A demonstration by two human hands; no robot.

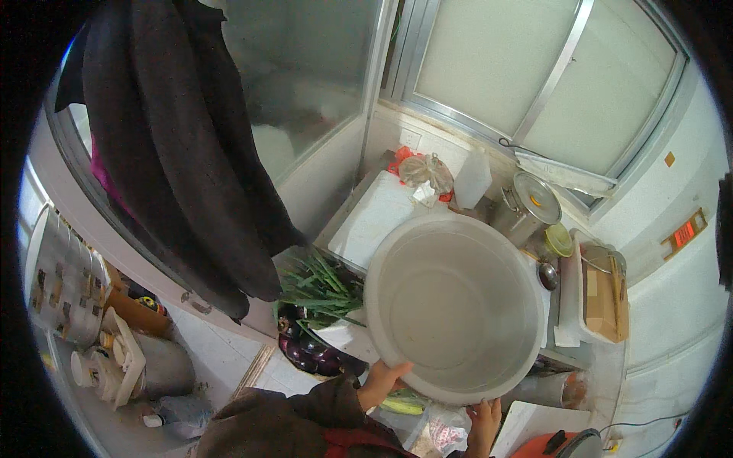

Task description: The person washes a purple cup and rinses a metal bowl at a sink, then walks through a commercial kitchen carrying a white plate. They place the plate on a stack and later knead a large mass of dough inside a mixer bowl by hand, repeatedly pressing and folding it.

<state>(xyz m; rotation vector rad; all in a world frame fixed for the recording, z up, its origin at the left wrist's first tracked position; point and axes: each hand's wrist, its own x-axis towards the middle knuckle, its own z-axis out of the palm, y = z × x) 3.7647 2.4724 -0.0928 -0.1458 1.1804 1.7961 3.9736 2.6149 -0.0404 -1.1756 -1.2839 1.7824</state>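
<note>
A large pale plastic basin (452,303) fills the middle of the view, and a little water seems to lie in it. My left hand (382,385) grips its rim at the lower left, thumb over the edge. On the near rim, further right, my right hand (484,426) holds on with its fingertips at the edge. Green leafy stalks (320,283) and dark purple eggplants (306,352) are left of the basin. Below it, between my hands, are a yellow-green vegetable (402,405) and a plastic bag (448,436).
A lidded metal pot (536,198), a ladle (548,276) and a white bin with chopsticks (578,286) stand at the right. Behind the basin are a white board (372,217) and a tied bag (426,173). Dark cloth (189,154) hangs at the left.
</note>
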